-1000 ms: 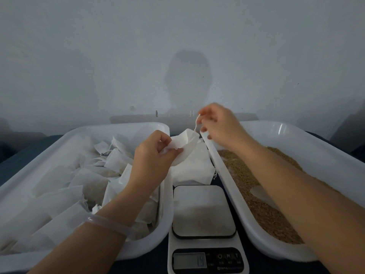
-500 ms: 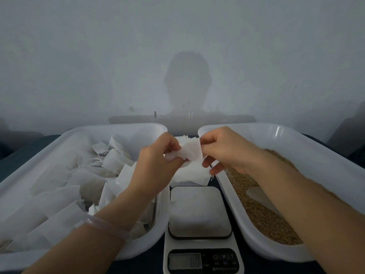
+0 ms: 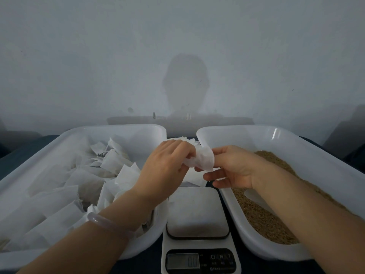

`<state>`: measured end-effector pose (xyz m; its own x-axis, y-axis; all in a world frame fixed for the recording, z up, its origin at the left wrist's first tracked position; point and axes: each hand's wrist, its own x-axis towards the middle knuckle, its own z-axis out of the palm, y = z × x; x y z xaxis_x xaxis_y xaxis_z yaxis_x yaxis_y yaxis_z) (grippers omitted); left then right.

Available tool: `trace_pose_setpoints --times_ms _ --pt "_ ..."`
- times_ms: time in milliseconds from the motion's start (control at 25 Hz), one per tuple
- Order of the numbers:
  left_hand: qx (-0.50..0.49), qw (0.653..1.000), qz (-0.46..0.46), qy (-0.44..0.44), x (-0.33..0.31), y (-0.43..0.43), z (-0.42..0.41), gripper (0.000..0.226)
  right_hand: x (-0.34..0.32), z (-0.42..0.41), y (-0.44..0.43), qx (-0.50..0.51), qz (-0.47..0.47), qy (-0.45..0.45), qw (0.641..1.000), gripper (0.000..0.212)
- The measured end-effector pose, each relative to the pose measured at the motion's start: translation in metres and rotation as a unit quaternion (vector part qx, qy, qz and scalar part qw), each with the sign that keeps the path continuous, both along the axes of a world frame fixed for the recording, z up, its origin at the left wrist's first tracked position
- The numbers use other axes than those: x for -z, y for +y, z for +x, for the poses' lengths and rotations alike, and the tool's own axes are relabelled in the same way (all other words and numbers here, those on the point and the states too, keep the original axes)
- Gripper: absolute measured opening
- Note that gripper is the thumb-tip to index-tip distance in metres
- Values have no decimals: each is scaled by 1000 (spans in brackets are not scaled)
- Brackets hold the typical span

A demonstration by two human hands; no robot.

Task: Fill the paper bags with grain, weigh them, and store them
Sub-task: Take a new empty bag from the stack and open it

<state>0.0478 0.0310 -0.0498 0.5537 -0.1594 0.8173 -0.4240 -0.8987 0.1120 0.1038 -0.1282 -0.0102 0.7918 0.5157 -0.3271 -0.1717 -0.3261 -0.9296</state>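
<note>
A kitchen scale (image 3: 197, 212) sits below the hands, nearer the person. Above its far edge the left hand (image 3: 164, 169) pinches one end of a small white paper bag (image 3: 202, 160) with curled fingers. The right hand (image 3: 235, 167) holds the other end, its lower fingers loosely spread. Left of the left hand is a tub (image 3: 118, 127) of bags (image 3: 110, 165). Right of the right hand is a second tub (image 3: 246, 129) of grain (image 3: 262, 220). Flat bags (image 3: 182, 139) lie just beyond the hands.

Plain grey wall (image 3: 79, 56), person's shadow (image 3: 185, 86) on it, dim light
</note>
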Motion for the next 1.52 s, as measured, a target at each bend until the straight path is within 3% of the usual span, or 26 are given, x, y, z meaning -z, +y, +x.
trace_pose_setpoints --times_ms 240,360,440,560,760,880,960,1000,1080,1160,1200,1320,1440,1520 --pt "-45 998 -47 24 -2 5 1 21 0 5 -17 79 -43 -233 968 10" --pt "-44 999 16 25 -4 5 -1 54 -1 0 -20 76 -90 -353 928 3" --pt "-15 996 90 26 -5 -1 -4 82 0 -9 -17 45 -101 -381 918 9" --pt "-4 994 100 50 -4 -8 -5 91 5 -25 -7 -8 -111 -383 917 24" --pt "39 994 50 93 -4 -7 -9 42 3 -36 -4 -25 -91 -365 926 17" --pt "40 991 14 129 -1 -6 -8 34 -2 -41 -16 -53 -61 -339 937 9" --pt "43 987 -33 153 1 -4 -5 34 -10 -26 -44 -9 -61 -330 942 13" --pt "46 984 -53 166 2 -3 -5 39 -14 -11 -66 29 -106 -349 931 16" --pt "51 973 -112 195 3 -1 -4 39 -15 17 -120 21 -306 -350 885 27" --pt "64 956 -196 208 3 0 -4 34 2 34 -163 -85 -477 -235 842 36" --pt "78 945 -233 214 2 0 -4 33 17 38 -176 -126 -509 -185 831 36" --pt "132 914 -284 258 2 -1 -6 45 50 45 -190 -121 -509 -193 830 22" --pt "144 902 -285 292 3 0 -6 51 47 57 -187 -40 -480 -242 842 21" --pt "144 896 -286 308 4 0 -6 54 40 65 -181 7 -481 -280 831 27"
